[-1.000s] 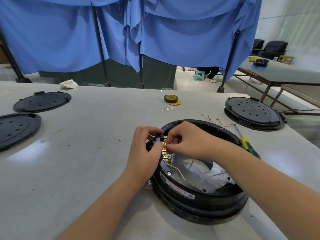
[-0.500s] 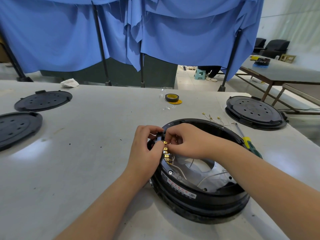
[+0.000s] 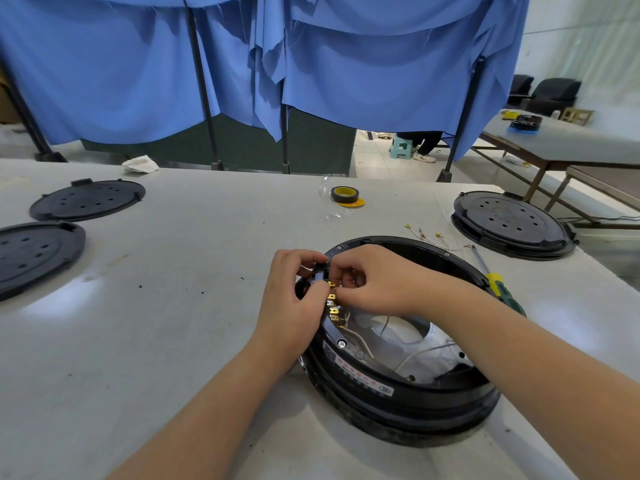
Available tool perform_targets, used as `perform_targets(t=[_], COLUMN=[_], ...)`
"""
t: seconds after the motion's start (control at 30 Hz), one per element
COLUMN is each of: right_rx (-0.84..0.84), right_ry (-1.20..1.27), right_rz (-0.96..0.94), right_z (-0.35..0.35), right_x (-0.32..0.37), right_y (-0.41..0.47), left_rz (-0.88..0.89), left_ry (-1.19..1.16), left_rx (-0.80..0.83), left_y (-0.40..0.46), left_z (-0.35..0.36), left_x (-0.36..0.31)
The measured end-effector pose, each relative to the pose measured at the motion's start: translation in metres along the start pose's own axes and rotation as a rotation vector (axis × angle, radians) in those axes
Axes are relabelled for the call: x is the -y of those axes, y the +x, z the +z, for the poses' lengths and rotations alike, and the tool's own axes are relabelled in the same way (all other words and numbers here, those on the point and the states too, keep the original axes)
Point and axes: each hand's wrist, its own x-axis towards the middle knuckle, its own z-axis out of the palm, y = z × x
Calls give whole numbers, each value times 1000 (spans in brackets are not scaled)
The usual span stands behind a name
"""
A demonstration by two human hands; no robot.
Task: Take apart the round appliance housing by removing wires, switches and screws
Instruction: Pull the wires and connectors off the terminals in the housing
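Both hands, left hand (image 3: 294, 299) and right hand (image 3: 374, 282), pinch the small black switch (image 3: 320, 270) on the housing's upper-left rim.
Round black housing (image 3: 398, 386) sits flat, lower right of frame, open side up, brass terminals (image 3: 333, 304) and white wires (image 3: 415, 353) showing inside.

Fingertips of both hands (image 3: 346, 289) hide the switch's upper part.

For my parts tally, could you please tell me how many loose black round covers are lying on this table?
2: one cover at the far left, another cover nearer, at the left edge. The closed unit at the right still wears its cover.
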Motion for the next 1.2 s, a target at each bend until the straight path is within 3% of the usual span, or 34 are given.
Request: perform_targets(t=[0.87,1.2], right_rx=[-26,-125], right_ry=[-80,94], right_rz=[38,29], right_z=[-2,-10], right_x=[-3,-3], right_y=[-1,-5], left_rz=[-1,1], left_ry=[0,-7], left_rx=[-5,2], left_y=[1,1], left_z=[1,1], left_x=[0,-1])
